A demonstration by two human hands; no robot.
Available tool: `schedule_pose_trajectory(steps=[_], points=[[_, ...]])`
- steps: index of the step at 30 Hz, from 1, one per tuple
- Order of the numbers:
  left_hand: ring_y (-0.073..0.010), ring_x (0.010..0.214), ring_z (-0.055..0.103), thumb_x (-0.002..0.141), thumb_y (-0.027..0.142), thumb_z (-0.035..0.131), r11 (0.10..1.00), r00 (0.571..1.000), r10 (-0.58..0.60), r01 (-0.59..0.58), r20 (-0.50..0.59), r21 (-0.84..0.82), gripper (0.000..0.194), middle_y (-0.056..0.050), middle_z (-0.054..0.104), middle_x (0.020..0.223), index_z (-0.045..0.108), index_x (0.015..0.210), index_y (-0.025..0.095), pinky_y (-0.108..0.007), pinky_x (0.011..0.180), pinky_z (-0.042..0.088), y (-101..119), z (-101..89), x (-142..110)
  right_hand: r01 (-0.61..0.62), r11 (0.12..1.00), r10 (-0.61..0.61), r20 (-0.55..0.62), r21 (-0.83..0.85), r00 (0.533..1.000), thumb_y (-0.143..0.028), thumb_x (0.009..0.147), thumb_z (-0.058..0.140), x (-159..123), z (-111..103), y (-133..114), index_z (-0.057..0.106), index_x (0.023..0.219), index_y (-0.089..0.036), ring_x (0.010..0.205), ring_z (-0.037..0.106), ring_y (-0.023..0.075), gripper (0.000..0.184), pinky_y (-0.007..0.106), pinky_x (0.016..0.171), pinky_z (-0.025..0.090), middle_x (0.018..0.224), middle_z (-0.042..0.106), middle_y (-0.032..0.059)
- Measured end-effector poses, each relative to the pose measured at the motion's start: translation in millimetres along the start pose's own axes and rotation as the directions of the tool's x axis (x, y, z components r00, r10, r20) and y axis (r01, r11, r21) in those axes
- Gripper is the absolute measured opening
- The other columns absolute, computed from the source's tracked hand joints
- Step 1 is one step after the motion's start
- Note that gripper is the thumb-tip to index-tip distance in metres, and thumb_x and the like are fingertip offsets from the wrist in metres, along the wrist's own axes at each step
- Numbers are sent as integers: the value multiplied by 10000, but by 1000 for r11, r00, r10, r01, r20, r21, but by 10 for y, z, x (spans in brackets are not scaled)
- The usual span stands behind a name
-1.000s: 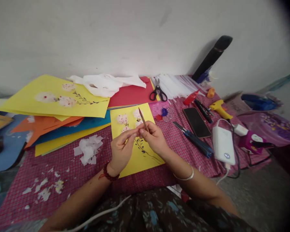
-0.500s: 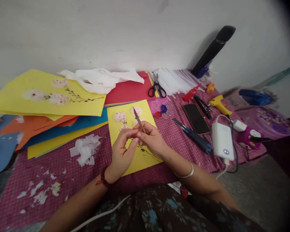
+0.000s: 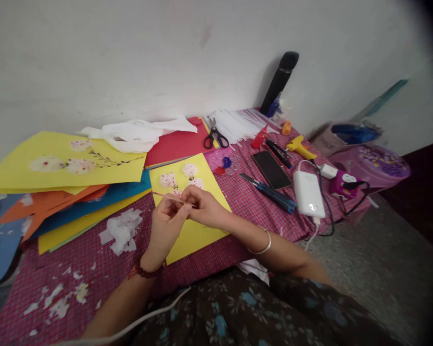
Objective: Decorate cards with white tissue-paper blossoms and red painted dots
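Over the yellow painted sheet (image 3: 197,235), my two hands meet around a thin paintbrush (image 3: 168,196). My right hand (image 3: 207,209) pinches its handle between thumb and fingers. My left hand (image 3: 168,226) is closed at the brush too, its thumb against my right fingertips. The brush lies nearly level, with its tip pointing left. White blossoms with red dots and dark stems show on the sheet, partly covered by my hands. A pink paint palette (image 3: 211,158) with red and blue paint sits just beyond the sheet's upper right corner.
Black scissors (image 3: 216,137), a phone (image 3: 272,169), a blue cutter (image 3: 274,194), a white power bank (image 3: 308,194) and a yellow glue gun (image 3: 300,146) lie to the right. White paper scraps (image 3: 121,231) and a second painted yellow sheet (image 3: 14,166) are at left.
The paintbrush has swung from pointing up and away to lying nearly level toward the left. My left fingers have closed in on it. The view has turned somewhat to the right.
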State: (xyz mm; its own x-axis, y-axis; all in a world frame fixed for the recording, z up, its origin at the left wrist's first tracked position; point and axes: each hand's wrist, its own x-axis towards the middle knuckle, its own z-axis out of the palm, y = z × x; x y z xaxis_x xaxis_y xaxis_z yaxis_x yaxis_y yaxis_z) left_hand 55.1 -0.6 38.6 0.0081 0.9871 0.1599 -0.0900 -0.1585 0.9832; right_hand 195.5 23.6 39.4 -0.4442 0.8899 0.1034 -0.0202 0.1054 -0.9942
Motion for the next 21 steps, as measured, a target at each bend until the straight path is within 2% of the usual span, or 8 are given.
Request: schedule_pose_trajectory(steps=[2,4,7,11,14,17,19,21], points=[[-125,690,585,824,333,753,998,998,8,-4,-58,56,192,10,632,731,650,774,178,-231,675,476,-67,24,-17,11,948,-24,-36,-317,999,-299,836,617,-39,1,-48,494,926,-223,573,453,97,171,221,574,313,667,499,-72],[-119,670,575,837,364,732,1000,992,-29,30,-124,6,203,8,637,728,666,793,176,-226,653,462,-93,69,-35,-2,856,-25,-46,-517,999,-284,862,586,-81,4,-120,524,1005,-212,605,489,114,172,232,593,311,707,545,-49],[-86,561,486,812,401,741,990,976,-114,95,-186,-107,242,23,595,666,684,784,168,-203,535,384,-79,154,-55,-33,771,-10,-64,-636,998,-299,905,553,-127,2,-210,547,1098,-194,615,531,141,220,247,590,312,719,591,-21],[-59,473,381,741,411,798,946,956,-249,206,-155,-249,280,51,515,576,689,768,154,-199,458,298,-69,199,-25,-27,690,-35,-71,-723,997,-260,922,524,-142,-13,-211,581,1150,-168,715,620,187,252,278,642,381,816,669,45],[-45,435,322,671,376,857,873,929,-350,278,-118,-401,317,80,436,507,625,682,159,-188,433,262,-48,161,23,58,755,-114,-44,-653,992,-215,908,521,-144,-22,-160,572,1228,-160,792,649,191,329,296,699,448,928,703,75],[-43,427,296,661,361,872,801,922,-381,291,-70,-522,476,93,336,470,446,549,178,-184,426,266,21,113,66,246,869,-299,-59,-428,953,-179,875,530,-141,-25,-113,575,1237,-192,809,647,157,365,276,710,487,990,707,58],[-46,430,295,682,368,863,773,926,-376,292,-36,-563,535,93,303,475,379,545,187,-183,427,273,76,102,86,373,884,-413,-97,-281,905,-184,869,551,-134,-21,-96,612,1154,-208,771,633,137,293,265,693,493,946,696,34],[-46,432,288,705,374,854,770,934,-358,290,-9,-569,531,95,293,489,373,572,189,-178,431,274,114,116,91,439,873,-469,-119,-212,875,-211,887,571,-127,-17,-91,639,1064,-213,759,623,130,190,272,708,496,900,678,21]])
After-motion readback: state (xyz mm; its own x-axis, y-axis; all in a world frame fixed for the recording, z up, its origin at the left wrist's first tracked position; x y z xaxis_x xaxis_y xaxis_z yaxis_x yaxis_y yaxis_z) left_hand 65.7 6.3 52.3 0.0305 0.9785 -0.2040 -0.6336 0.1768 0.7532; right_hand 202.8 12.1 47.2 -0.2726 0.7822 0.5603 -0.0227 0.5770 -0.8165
